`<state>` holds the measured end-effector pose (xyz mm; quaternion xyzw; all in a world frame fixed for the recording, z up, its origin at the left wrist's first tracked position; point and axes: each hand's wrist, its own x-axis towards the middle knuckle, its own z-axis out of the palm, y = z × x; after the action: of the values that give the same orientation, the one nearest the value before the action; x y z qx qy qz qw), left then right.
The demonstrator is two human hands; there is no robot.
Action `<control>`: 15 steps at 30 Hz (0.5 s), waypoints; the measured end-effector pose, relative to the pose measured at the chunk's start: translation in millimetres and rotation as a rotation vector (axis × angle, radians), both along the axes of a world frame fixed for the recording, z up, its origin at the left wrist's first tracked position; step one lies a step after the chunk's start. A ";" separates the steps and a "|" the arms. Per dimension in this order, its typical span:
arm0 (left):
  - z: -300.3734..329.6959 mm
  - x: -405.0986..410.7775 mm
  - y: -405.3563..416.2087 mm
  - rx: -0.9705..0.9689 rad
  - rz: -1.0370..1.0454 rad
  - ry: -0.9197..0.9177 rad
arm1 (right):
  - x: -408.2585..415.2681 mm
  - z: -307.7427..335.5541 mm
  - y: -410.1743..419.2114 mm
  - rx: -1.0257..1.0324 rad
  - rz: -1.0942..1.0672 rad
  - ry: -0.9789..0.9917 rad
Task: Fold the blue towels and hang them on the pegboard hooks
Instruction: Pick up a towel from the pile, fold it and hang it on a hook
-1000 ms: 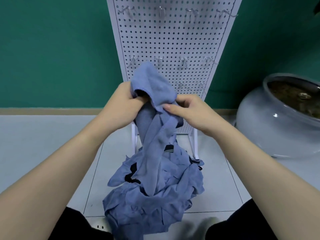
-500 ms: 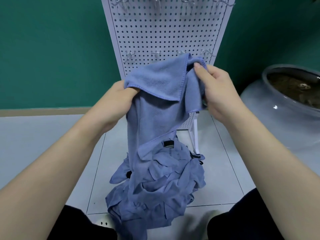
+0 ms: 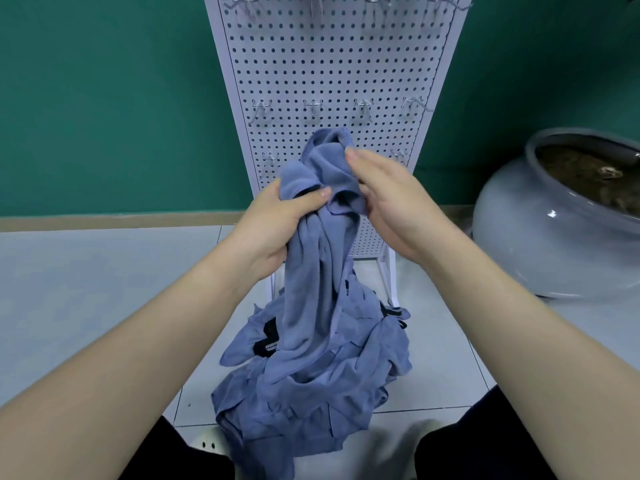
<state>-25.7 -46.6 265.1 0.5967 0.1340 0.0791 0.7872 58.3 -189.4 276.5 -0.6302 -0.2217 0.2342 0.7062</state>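
**Fingers of both hands bunched in one blue towel, mid-frame**

Fingers of the left hand (image 3: 277, 220) curl round a gathered fistful of the held towel (image 3: 318, 265), the thumb pressed across its front fold. Just beside it, the right hand (image 3: 388, 202) pinches the towel's upper hem, its fingers bent into the cloth and the thumb tip showing at the top. Both hands meet at the centre of the frame, in front of the lower part of the pegboard (image 3: 332, 64).

Behind the hands, the white pegboard stands on a thin metal frame against a green wall (image 3: 104, 98). Rows of small wire hooks (image 3: 313, 107) jut from it across the upper middle of the frame; all those in view are bare, and the raised towel covers part of the lowest row. At the right edge sits a big grey glazed pot (image 3: 540, 237), filled with something brownish. Pale floor tiles (image 3: 86, 289) fill the left and lower parts.

Black tags poke out of the towel pile (image 3: 311, 393) at lower centre; one tag (image 3: 268, 346) carries white lettering (too small to read).

Soft, matte, periwinkle-blue and finely napped, the held towel has a stitched edge at its top. It hangs crumpled and unfolded from the hands, its tail trailing down onto the heaped pile on the floor between the person's dark-clothed knees.
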 end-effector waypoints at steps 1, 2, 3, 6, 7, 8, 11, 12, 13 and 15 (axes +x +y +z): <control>2.6 0.6 1.5 -0.050 0.026 -0.021 | -0.1 -5.8 1.0 -0.061 -0.029 -0.054; 5.7 1.5 4.0 -0.098 0.065 -0.040 | -1.4 -12.0 0.5 -0.133 -0.037 -0.086; 9.8 2.7 7.4 -0.138 0.108 -0.056 | -2.6 -19.1 -0.9 -0.204 0.008 -0.089; 21.0 6.8 20.4 -0.224 0.198 -0.091 | -12.7 -38.9 -3.7 -0.421 0.280 -0.063; 23.5 7.9 25.1 -0.235 0.211 -0.092 | -15.5 -45.4 -1.6 -0.441 0.303 -0.079; 24.7 8.0 29.5 -0.246 0.217 -0.090 | -18.9 -49.3 1.2 -0.423 0.279 -0.096; 21.2 7.1 40.4 -0.246 0.130 -0.085 | -23.9 -48.2 9.5 -0.324 0.158 -0.083; 19.1 4.8 41.5 -0.205 0.074 -0.062 | -23.9 -43.8 10.7 -0.299 0.139 -0.077; 15.9 1.7 41.1 -0.143 0.016 -0.023 | -22.7 -38.8 11.0 -0.277 0.119 -0.071; 6.1 -3.9 37.8 -0.020 -0.111 0.054 | -17.7 -27.8 8.2 -0.222 0.069 -0.065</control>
<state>-29.6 -8.8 271.2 0.5973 0.1226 0.0178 0.7924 40.7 -181.2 248.7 -0.7037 -0.2390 0.2609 0.6161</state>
